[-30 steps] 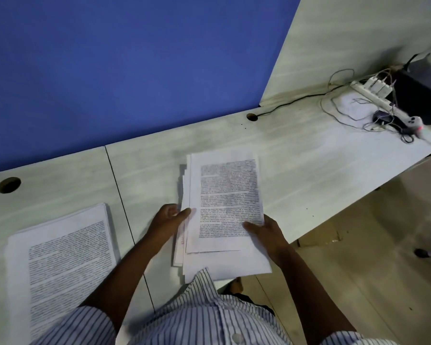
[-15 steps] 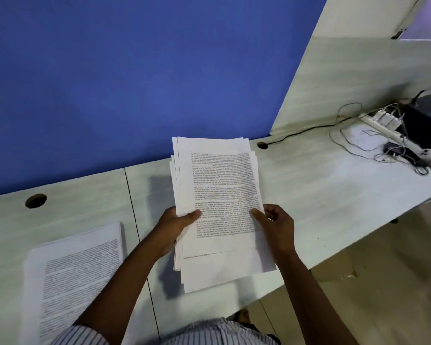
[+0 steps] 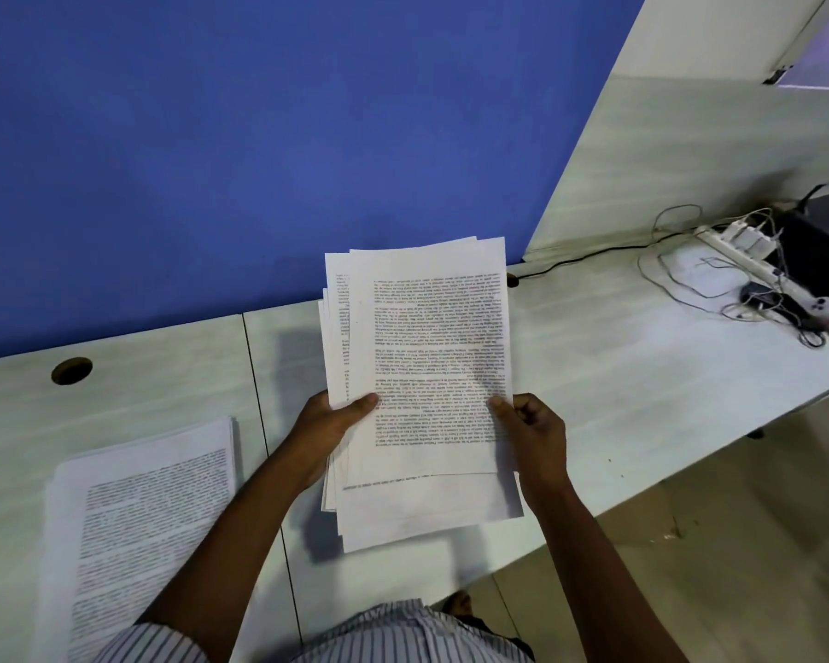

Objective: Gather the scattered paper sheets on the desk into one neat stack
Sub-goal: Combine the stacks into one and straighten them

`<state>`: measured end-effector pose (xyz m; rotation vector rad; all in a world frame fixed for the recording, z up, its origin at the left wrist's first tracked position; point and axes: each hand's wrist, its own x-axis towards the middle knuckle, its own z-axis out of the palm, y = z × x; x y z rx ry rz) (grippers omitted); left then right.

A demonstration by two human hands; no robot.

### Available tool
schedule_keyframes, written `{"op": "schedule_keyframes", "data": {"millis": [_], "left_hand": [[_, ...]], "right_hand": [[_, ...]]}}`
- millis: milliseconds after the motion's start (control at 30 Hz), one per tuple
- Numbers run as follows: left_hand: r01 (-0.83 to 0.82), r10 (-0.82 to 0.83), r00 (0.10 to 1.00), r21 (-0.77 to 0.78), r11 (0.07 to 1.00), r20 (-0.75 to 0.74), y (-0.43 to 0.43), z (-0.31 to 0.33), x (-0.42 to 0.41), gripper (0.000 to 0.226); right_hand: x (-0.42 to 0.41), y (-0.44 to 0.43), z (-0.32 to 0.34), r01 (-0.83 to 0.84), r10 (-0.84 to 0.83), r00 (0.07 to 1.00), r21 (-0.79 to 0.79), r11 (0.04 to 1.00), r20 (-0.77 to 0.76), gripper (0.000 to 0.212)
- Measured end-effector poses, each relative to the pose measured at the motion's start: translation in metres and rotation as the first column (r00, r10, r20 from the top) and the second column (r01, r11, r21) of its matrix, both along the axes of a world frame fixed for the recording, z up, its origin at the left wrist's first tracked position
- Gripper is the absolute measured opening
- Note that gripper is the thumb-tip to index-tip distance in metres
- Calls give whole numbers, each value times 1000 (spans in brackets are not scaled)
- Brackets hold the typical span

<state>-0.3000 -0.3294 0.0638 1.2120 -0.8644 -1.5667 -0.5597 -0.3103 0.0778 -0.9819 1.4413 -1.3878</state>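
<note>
A loose bundle of printed paper sheets (image 3: 427, 346) is held up above the pale desk (image 3: 618, 375), its edges uneven and fanned. My left hand (image 3: 329, 423) grips the bundle's left edge, thumb on top. At the right edge my right hand (image 3: 532, 423) grips it, thumb on the top sheet. A second stack of printed sheets (image 3: 149, 514) lies flat on the desk at the lower left, apart from both hands.
A blue partition (image 3: 259, 136) backs the desk, with a pale side panel (image 3: 690, 150) to the right. A power strip (image 3: 757, 265) with tangled cables and a black box (image 3: 824, 251) sit at the far right. Cable holes (image 3: 71, 370) pierce the desktop.
Both hands have lifted the bundle off the desk and tilted it up toward me. The stack at the lower left has stayed where it was.
</note>
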Motion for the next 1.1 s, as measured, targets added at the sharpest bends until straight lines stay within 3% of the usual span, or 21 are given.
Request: {"op": "schedule_keyframes", "data": {"millis": [200,567,633,767,833,967,1100], "left_hand": [[-3,5,999,44,999,-54,0,5,1,16],[3,31,983,186,983,-180,-2,10,29,36],[29,8,982,192,981,-189,-2,10,30,34],[109,-48,966,230,967,-254,3,11,23,31],[148,-82,963,250,957,-256,7,13,13,32],[191,-118,956,262,946,-270,15,10,-8,34],[175,-121,975,301,938,-189,21,11,-20,21]], "right_hand": [[-1,5,3,-56,57,998,30,998,-33,17],[-80,-10,31,-11,39,925,77,997,-377,8],[-89,-23,46,-47,75,847,65,997,-527,12],[-75,-55,83,-228,145,594,8,974,-792,27],[-50,-72,94,-327,128,436,-24,945,-891,14],[20,-94,99,-504,101,198,-13,864,-975,28],[95,-86,73,-543,-3,-1,-2,840,-1000,35]]}}
